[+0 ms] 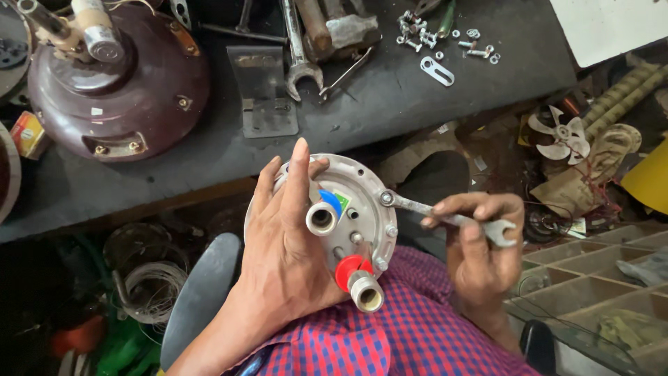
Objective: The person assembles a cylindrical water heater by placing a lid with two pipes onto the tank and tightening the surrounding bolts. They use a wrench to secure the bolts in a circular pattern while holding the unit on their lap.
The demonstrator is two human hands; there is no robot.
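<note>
Left hand (289,244) grips round grey metal flange plate (362,182) | right hand (480,240) holds steel spanner (445,216) on rim bolt (387,198) | step: turning bolt; next likely needs steady plate.

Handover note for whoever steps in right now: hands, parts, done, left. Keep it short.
Left hand: spread over the round grey flange plate, holding it at the lap, face up.
Right hand: grips a small spanner; its ring end sits on a bolt at the plate's right rim.
Plate: two pipe stubs, one with a blue collar, one with a red collar.
Done: cannot tell how far any bolt is turned.
Left: rim bolts in view are all in place.
Bench: loose nuts and bolts, large spanner, brown domed housing.
</note>
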